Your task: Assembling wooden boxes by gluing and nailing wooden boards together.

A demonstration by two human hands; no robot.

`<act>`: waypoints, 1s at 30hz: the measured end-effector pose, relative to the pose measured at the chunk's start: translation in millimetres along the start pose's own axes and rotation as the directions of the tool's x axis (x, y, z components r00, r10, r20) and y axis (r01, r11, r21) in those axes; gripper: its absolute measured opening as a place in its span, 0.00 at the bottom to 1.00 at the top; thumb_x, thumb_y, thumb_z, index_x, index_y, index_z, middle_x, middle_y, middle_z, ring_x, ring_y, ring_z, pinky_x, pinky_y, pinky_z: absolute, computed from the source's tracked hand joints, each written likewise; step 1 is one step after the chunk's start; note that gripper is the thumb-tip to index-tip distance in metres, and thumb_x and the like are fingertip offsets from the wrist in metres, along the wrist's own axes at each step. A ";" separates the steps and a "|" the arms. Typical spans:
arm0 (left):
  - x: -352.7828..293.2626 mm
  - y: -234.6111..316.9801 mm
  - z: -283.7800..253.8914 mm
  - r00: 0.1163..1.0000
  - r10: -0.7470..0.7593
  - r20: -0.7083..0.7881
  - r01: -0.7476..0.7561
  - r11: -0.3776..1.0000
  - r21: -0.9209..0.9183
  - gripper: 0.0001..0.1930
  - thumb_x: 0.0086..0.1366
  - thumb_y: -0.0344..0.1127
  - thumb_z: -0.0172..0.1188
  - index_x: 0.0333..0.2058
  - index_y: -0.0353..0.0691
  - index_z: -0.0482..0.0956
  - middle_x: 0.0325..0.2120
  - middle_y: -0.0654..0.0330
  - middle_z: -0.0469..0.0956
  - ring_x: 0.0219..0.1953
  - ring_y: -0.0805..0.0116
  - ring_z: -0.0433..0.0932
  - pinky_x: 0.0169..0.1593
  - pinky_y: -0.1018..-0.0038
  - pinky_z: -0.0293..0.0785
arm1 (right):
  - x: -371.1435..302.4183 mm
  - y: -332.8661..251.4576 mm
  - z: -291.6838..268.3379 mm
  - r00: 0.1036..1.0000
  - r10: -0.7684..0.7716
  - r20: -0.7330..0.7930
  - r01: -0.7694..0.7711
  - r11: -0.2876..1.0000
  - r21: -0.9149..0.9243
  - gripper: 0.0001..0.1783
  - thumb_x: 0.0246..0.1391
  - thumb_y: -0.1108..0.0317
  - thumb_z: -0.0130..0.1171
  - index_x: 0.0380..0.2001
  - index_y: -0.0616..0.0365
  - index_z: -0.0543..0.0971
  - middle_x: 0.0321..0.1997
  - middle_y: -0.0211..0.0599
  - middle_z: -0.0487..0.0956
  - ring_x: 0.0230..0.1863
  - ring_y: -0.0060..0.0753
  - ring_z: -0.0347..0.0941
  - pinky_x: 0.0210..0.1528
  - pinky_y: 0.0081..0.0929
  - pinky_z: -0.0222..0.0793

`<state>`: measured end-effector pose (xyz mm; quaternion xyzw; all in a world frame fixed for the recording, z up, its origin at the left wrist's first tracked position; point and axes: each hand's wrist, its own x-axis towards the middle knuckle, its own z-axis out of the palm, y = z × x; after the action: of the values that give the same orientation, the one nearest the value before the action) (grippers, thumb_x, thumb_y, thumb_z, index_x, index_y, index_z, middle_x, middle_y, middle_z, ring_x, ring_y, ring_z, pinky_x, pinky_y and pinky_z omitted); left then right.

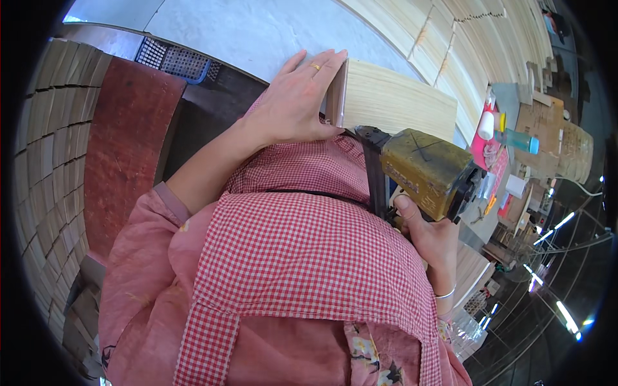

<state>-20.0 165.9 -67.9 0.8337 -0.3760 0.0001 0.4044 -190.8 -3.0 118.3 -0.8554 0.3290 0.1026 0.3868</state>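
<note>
Fingers (329, 64) of left hand (290, 106) spread across end of pale wooden piece (399, 96), grasping it, thumb at near corner
Right hand (436, 241) wrapped around worn yellow-and-black nail gun (425, 167), thumb uppermost, other fingers mostly hidden
Gun's dark nose just beside wooden piece's near corner; contact cannot be told
Wooden piece at near edge of blue-grey table (241, 26), before checked apron (309, 257); teal-capped bottle (517, 140) off to right

Pale wood piece (399, 96), broad face up, at desk (251, 32); scuffed olive-yellow nail gun (421, 170), black nose near its edge.
</note>
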 end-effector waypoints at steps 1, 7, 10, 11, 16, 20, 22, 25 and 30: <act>0.3 0.0 0.1 1.000 0.001 0.002 -0.001 1.000 -0.002 0.59 0.42 0.46 0.78 0.71 0.34 0.54 0.65 0.48 0.68 0.68 0.59 0.66 0.77 0.59 0.46 | 0.0 -0.4 0.2 1.000 0.003 -0.002 -0.003 1.000 0.000 0.30 0.51 0.66 0.76 0.53 0.66 0.74 0.48 0.49 0.83 0.44 0.43 0.84 0.41 0.30 0.82; 1.0 0.1 -0.7 1.000 -0.022 0.015 0.022 0.999 -0.023 0.57 0.41 0.45 0.79 0.69 0.36 0.57 0.66 0.49 0.68 0.72 0.60 0.61 0.77 0.59 0.45 | -0.5 -3.3 3.7 0.998 0.058 -0.017 -0.059 0.998 -0.020 0.29 0.51 0.67 0.75 0.53 0.66 0.74 0.48 0.48 0.83 0.44 0.43 0.84 0.41 0.30 0.82; 0.7 0.1 -1.0 0.999 -0.035 0.008 0.035 0.999 -0.028 0.57 0.41 0.45 0.79 0.69 0.36 0.59 0.66 0.50 0.68 0.73 0.60 0.59 0.77 0.59 0.44 | -2.5 -4.6 5.6 0.997 0.066 -0.027 -0.067 0.996 -0.056 0.29 0.51 0.67 0.75 0.53 0.65 0.74 0.48 0.48 0.83 0.44 0.42 0.84 0.41 0.30 0.82; 0.9 -0.1 -1.2 0.999 -0.035 0.005 0.035 0.999 -0.028 0.57 0.41 0.45 0.79 0.69 0.36 0.59 0.66 0.50 0.68 0.73 0.60 0.59 0.77 0.59 0.44 | -2.7 -5.1 5.3 0.998 0.062 -0.027 -0.064 0.996 -0.057 0.29 0.51 0.67 0.75 0.53 0.65 0.74 0.48 0.48 0.83 0.44 0.42 0.84 0.41 0.30 0.82; 0.1 -0.3 -1.8 0.999 -0.052 0.008 0.052 0.998 -0.042 0.57 0.40 0.46 0.80 0.68 0.36 0.60 0.66 0.52 0.68 0.73 0.60 0.58 0.77 0.59 0.44 | 1.7 -8.6 1.2 0.999 0.043 -0.014 -0.042 0.999 0.027 0.29 0.51 0.67 0.75 0.53 0.66 0.74 0.47 0.48 0.83 0.43 0.42 0.84 0.41 0.29 0.82; 0.1 1.9 -5.0 0.998 -0.058 0.018 0.059 0.997 -0.054 0.56 0.41 0.46 0.80 0.68 0.36 0.60 0.66 0.54 0.68 0.73 0.60 0.58 0.77 0.59 0.44 | 19.2 -17.4 -3.1 0.995 -0.100 -0.029 0.099 0.995 -0.030 0.29 0.51 0.67 0.76 0.51 0.67 0.74 0.47 0.48 0.83 0.43 0.40 0.84 0.40 0.28 0.81; 0.2 3.1 -5.5 0.997 -0.070 0.019 0.071 0.996 -0.050 0.56 0.41 0.46 0.80 0.68 0.36 0.61 0.66 0.54 0.68 0.73 0.60 0.58 0.77 0.59 0.44 | 28.0 -25.2 -2.6 0.993 -0.114 -0.020 0.113 0.992 -0.051 0.29 0.51 0.67 0.76 0.51 0.67 0.74 0.46 0.47 0.83 0.42 0.40 0.84 0.39 0.28 0.81; 0.8 4.5 -5.8 0.996 -0.087 0.034 0.088 0.995 -0.044 0.54 0.42 0.46 0.80 0.67 0.36 0.62 0.66 0.55 0.68 0.73 0.60 0.57 0.78 0.58 0.44 | 38.8 -36.7 -1.7 0.989 -0.144 -0.011 0.142 0.984 -0.107 0.29 0.50 0.66 0.77 0.50 0.68 0.75 0.45 0.47 0.83 0.41 0.38 0.83 0.37 0.26 0.80; 1.8 5.7 -7.3 0.994 -0.104 0.045 0.106 0.993 -0.043 0.54 0.43 0.46 0.80 0.67 0.37 0.62 0.65 0.55 0.69 0.73 0.60 0.57 0.78 0.58 0.44 | 47.6 -40.1 -4.5 0.989 -0.140 0.040 0.145 0.977 -0.154 0.28 0.48 0.65 0.78 0.48 0.67 0.76 0.44 0.46 0.83 0.39 0.37 0.83 0.35 0.26 0.79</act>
<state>-20.1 167.5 -58.6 0.8427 -0.3402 -0.0473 0.4146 -129.1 -9.8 124.7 -0.9028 0.2522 0.1125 0.3296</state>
